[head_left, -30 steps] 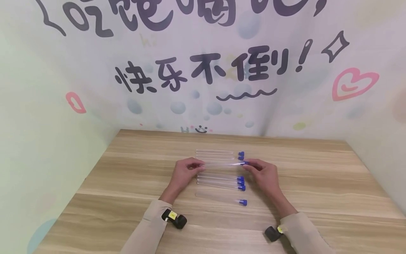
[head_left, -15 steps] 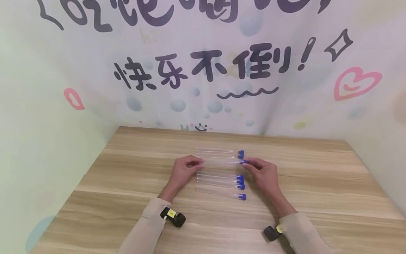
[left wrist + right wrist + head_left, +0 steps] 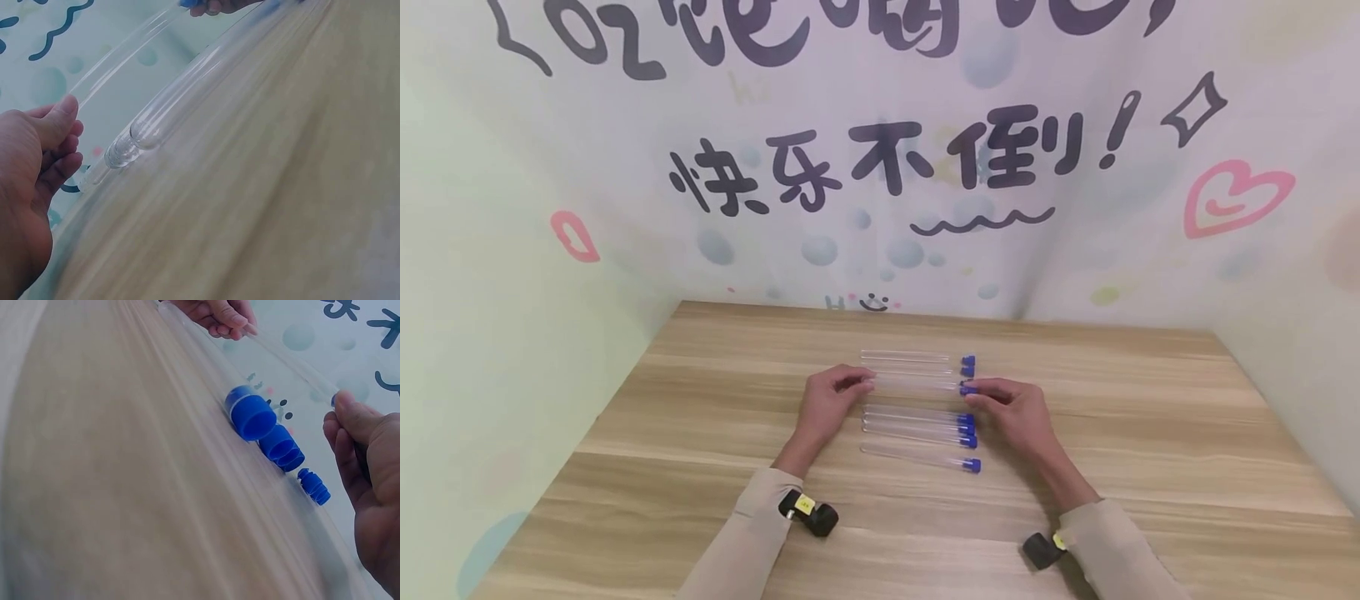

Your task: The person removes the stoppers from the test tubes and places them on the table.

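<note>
i hold a slim clear tube point(image 3: 125, 55) crosswise, one end in my left fingers point(image 3: 62, 110) at nine o'clock, its blue cap point(image 3: 967, 390) pinched by my right fingers point(image 3: 353, 415) at three, seating unclear.

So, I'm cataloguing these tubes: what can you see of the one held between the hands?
The tube is slender, straight and transparent, glass or plastic by its look, with no contents showing. It is held off the table, crosswise before the person. The left hand pinches one end; the right hand holds the blue cap at the other. Fingers hide how firmly the cap sits.
</note>
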The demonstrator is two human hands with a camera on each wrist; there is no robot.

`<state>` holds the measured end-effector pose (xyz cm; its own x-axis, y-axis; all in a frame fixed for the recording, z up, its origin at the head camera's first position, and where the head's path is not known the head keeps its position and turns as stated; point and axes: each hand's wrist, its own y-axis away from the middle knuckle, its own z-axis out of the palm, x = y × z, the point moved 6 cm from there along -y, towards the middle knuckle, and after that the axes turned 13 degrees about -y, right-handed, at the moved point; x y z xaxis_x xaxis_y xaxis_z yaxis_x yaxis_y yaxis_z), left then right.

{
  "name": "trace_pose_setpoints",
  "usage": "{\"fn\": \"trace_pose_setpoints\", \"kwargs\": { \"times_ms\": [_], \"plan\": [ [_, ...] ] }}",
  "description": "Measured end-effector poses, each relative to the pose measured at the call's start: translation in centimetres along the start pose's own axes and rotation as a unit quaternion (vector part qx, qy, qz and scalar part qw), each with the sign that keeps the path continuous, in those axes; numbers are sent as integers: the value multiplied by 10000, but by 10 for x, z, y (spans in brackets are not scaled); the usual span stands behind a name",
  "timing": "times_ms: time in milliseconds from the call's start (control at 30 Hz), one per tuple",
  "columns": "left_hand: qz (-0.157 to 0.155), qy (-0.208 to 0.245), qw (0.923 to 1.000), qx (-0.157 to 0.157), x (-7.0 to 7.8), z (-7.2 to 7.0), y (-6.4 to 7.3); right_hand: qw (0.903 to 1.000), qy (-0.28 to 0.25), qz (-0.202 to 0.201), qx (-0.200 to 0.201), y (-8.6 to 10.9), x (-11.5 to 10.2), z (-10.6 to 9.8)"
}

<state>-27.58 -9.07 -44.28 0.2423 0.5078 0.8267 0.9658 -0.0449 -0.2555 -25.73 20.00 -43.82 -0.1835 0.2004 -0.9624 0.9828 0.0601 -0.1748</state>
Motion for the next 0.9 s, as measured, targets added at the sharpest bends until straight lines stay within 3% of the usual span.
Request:
{"fn": "trace_pose_setpoints", "kwargs": {
  "times_ms": [633,900],
  "plan": [
    [105,214,9996,-141,3,3,0,9984,332,-298,357,0,-6,-6],
    [94,66,9999,-85,3,2,1,9980,343,-296,440,1,-5,-6]
  ]
}}
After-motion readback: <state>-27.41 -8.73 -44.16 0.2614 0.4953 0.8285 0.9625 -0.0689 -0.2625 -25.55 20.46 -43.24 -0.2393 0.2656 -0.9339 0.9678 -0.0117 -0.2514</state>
